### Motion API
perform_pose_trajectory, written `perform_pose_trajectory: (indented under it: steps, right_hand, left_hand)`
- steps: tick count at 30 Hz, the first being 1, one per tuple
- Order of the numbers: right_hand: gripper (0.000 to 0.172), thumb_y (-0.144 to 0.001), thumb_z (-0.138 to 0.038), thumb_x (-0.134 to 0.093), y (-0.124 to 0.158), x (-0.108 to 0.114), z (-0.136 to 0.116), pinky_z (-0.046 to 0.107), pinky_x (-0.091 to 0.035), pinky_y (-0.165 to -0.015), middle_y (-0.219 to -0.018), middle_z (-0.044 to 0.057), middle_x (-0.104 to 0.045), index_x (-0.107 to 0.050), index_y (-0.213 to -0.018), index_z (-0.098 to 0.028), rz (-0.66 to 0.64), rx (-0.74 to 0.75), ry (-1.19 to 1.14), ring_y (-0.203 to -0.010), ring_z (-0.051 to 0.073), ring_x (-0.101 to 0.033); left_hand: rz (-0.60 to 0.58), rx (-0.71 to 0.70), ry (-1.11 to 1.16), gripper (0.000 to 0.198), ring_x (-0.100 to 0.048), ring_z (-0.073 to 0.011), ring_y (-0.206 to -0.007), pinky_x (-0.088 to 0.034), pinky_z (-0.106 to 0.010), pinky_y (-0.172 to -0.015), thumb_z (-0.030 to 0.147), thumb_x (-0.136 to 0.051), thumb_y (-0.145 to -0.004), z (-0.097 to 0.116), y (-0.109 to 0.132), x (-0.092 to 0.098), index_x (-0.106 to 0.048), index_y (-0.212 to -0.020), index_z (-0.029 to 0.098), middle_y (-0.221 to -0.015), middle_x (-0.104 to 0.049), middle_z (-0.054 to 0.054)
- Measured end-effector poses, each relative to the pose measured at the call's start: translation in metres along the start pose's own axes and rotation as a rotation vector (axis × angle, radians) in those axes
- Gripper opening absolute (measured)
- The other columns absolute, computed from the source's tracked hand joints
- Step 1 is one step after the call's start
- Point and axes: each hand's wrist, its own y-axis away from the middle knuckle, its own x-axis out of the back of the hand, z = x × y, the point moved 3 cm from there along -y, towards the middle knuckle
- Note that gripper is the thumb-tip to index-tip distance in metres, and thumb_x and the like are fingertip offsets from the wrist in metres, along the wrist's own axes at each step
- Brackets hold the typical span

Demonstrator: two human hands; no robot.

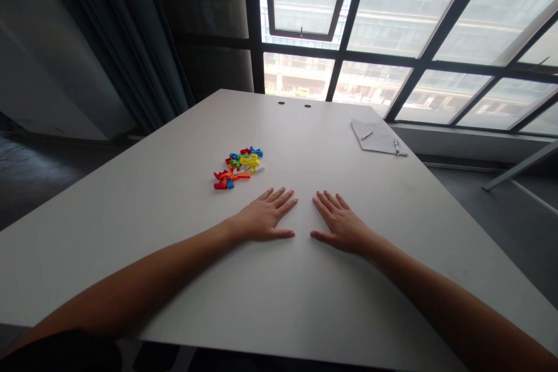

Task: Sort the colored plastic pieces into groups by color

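Observation:
My left hand (267, 216) lies flat on the white table (288, 302), palm down with its fingers spread. Opposite it, my right hand (339, 221) rests palm down too, fingers apart, and the two hands do not touch. Neither one holds anything. Just beyond my left hand is a loose pile of small plastic pieces (249, 161) in red, orange, yellow, green, blue and white. They look like toy building pieces, but their exact kind is too small to tell.
Toward the far right edge lie sheets of paper (379, 138) with a pen (367, 135) and another pen-like item (396, 147) on them. Two dark round fittings sit near the far edge. Windows (383, 6) and a dark curtain (117, 29) stand beyond the table.

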Motion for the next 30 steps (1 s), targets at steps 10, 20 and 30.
perform_pose_trajectory:
  steps: [10,20,30]
  right_hand:
    - [0.039,-0.106,-0.038,-0.055,0.004,0.014,0.005,0.057,-0.051,-0.113,-0.136,0.016,-0.072,-0.065,-0.141,-0.023,0.524,0.016,-0.234,-0.132,0.032,-0.065]
    - [0.024,-0.100,-0.016,-0.054,0.001,0.018,0.007,0.045,-0.059,-0.091,-0.098,0.008,-0.081,-0.077,-0.103,-0.025,0.670,0.050,-0.347,-0.094,0.025,-0.076]
    - [0.025,-0.097,-0.011,-0.055,0.002,0.020,0.003,0.047,-0.057,-0.091,-0.096,0.007,-0.081,-0.075,-0.100,-0.024,0.627,0.061,-0.368,-0.091,0.025,-0.076]
  left_hand:
    - [0.214,0.005,0.033,0.066,-0.053,-0.0355,-0.146,-0.041,-0.052,-0.122,0.066,-0.054,-0.103,0.003,-0.002,0.012,-0.057,-0.155,0.024,-0.157,-0.057,-0.015]
    - [0.459,0.427,-0.009,0.040,-0.072,-0.0288,-0.108,-0.051,-0.042,-0.099,0.048,-0.050,-0.105,-0.073,0.004,0.058,-0.077,-0.120,0.024,-0.118,-0.079,-0.009]
    - [0.011,0.648,-0.045,0.095,-0.021,-0.0449,-0.160,-0.021,-0.065,-0.126,0.090,-0.032,-0.093,-0.178,-0.038,0.075,-0.031,-0.170,0.034,-0.180,-0.015,-0.010]
